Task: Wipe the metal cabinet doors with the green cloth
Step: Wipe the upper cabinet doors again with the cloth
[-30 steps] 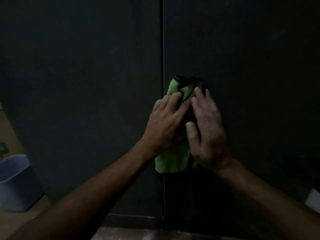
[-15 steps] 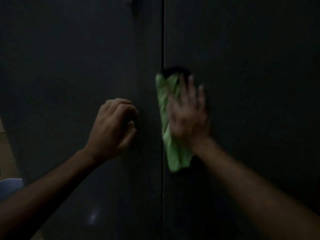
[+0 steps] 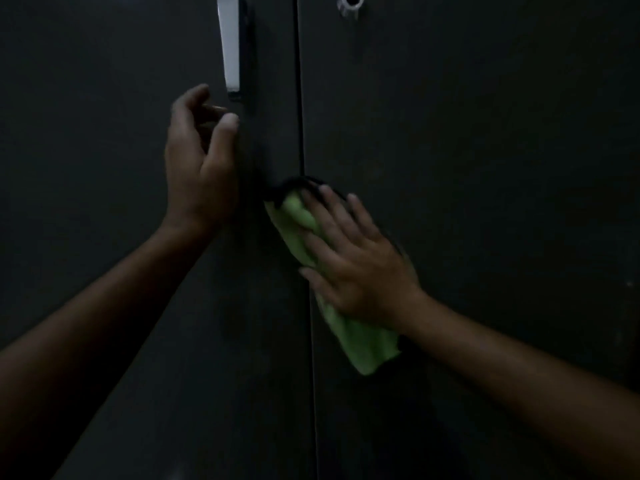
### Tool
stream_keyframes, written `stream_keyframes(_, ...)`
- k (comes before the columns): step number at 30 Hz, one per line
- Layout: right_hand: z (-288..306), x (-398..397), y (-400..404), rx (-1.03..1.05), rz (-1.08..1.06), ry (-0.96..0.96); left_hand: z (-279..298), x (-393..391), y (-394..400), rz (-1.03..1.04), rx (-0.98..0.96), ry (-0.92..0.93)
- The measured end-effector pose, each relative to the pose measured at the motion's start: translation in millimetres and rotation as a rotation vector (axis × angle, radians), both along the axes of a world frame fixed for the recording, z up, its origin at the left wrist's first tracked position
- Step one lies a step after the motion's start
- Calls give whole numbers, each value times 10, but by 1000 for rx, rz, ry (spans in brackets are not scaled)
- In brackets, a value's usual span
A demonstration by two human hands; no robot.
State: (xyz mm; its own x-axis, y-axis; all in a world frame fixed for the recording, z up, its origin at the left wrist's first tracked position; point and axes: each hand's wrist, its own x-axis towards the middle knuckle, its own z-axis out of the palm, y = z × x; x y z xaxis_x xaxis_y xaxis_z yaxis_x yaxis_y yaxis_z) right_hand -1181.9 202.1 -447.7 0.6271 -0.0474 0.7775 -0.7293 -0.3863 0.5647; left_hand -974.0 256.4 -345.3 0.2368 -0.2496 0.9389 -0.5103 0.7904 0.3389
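Observation:
Two dark metal cabinet doors fill the view, the left door (image 3: 104,168) and the right door (image 3: 485,150), split by a vertical seam. A folded green cloth (image 3: 360,341) with a dark edge lies across the seam at mid-height. My right hand (image 3: 353,265) presses it flat against the doors with straight, spread fingers. My left hand (image 3: 197,157) is up on the left door, just below the silver handle (image 3: 230,46), fingers loosely curled and holding nothing.
A round silver lock (image 3: 350,1) sits at the top of the right door. The lighting is dim. Both forearms reach in from the bottom corners.
My left hand let go of the cloth and moved left and up toward the handle. My right hand alone now holds the cloth to the doors. The view tilted upward, revealing handle and lock.

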Motion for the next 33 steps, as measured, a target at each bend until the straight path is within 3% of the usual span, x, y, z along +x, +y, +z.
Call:
stream_keyframes(2, 68, -512, -105, -26, -38, -190, 255, -87, 76, -296, 161, 95)
stream_keyframes(4, 389, -890, -202, -4, -155, -528, 454, -174, 165, -504, 245, 216)
stream_keyframes(6, 888, -898, -229, 32, -190, -830, 580, -216, 237, -552, 301, 284)
stream_keyframes(8, 1331, -545, -182, 55, -154, -963, 634, -210, 274, -522, 353, 287)
stream_keyframes(10, 1452, -113, -120, 8, -94, -835, 645, -198, 289, -494, 372, 297)
stream_keyframes(14, 695, 319, 37, -21, 37, -194, 690, -173, 341, -468, 407, 305)
stream_keyframes(16, 574, 322, 64, -21, 101, -8, 752, -107, 373, -478, 453, 284)
stream_keyframes(18, 852, 417, 15, -62, 163, -69, 823, -11, 404, -518, 487, 312)
stream_keyframes(20, 1317, 590, -11, -52, 198, -318, 874, 48, 399, -605, 512, 373)
stream_keyframes(22, 1851, 773, 31, 55, 351, -628, 922, 71, 407, -687, 520, 407)
stream_keyframes(24, 2243, 975, 150, 199, 572, -744, 945, 80, 414, -743, 526, 409)
stream_keyframes(26, 2299, 1200, 229, 243, 610, -622, 949, 92, 421, -804, 516, 423)
stream_keyframes(29, 1825, 1304, 156, 37, 429, -425, 935, 165, 420, -876, 449, 506)
stream_keyframes(33, 1379, 1158, 32, -83, 319, -242, 894, 259, 378, -755, 458, 466)
